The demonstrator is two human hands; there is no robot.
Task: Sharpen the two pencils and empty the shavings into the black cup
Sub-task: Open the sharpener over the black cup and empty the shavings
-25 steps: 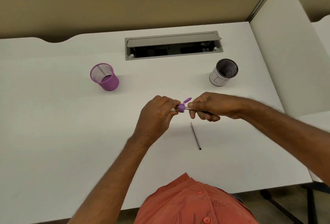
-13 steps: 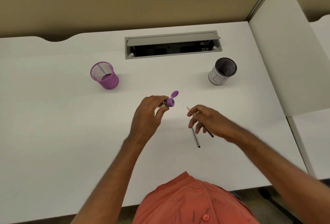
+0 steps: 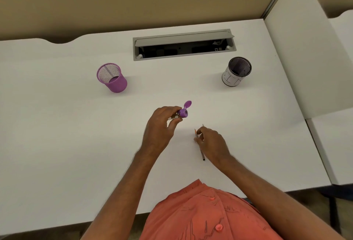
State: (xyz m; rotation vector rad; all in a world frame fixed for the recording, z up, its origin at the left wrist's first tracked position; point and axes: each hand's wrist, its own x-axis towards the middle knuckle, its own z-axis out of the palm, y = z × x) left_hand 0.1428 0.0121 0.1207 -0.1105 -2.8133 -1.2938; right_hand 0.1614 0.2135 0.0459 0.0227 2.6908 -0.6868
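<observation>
Right hand (image 3: 212, 142) has lowered its pencil (image 3: 199, 145) beside the second; left hand (image 3: 162, 125) pinches purple, lid-open sharpener (image 3: 183, 112).

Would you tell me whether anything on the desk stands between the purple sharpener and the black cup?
Nothing visible does. The left hand holds the sharpener above bare desk, and the stretch to the black cup is open; the pencils lie nearer the person.

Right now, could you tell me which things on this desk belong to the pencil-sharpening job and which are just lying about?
Part of the job:
- purple sharpener, lid open, held by the left hand
- two pencils under the right hand
- black cup

Just lying about:
- purple mesh cup
- cable tray in the desk
</observation>
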